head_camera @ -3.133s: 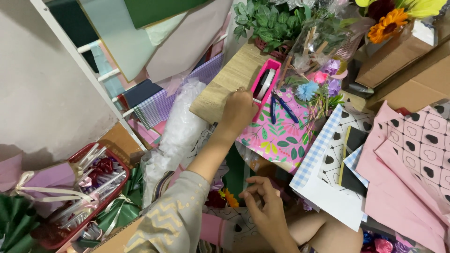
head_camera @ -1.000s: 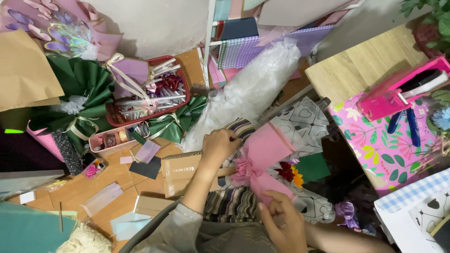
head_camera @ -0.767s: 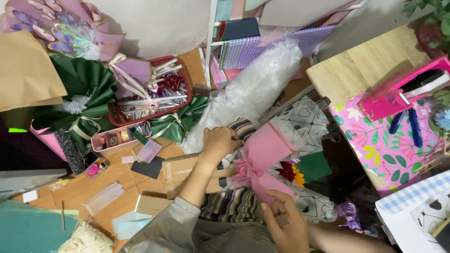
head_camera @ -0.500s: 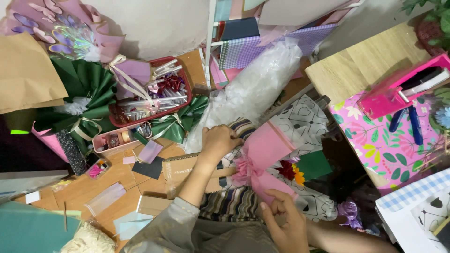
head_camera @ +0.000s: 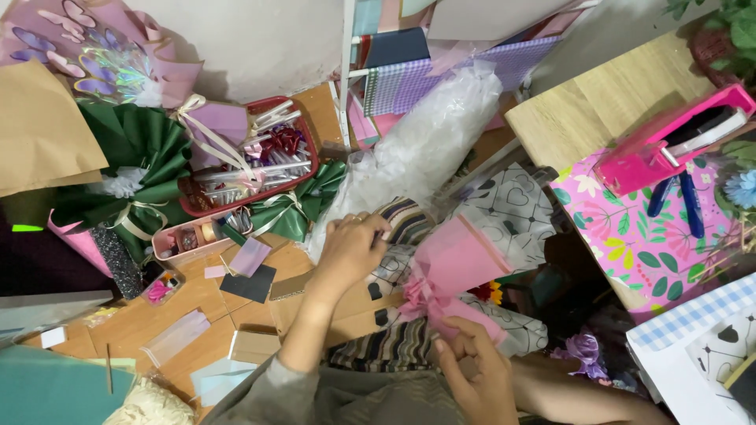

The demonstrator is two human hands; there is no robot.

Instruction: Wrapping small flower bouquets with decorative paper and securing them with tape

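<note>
the right hand (head_camera: 476, 378) pinches the pink bouquet (head_camera: 457, 271) at its bow, long axis slanting up-right, while the left hand (head_camera: 350, 248), fingers curled, rests just left of it.

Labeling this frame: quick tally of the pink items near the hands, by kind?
Pink-wrapped bouquet, right hand at its base, left hand beside it: 1
Pink tape dispenser: 1
Pink floral sheet: 1
Pink tray of small items: 1
Total: 4
</note>
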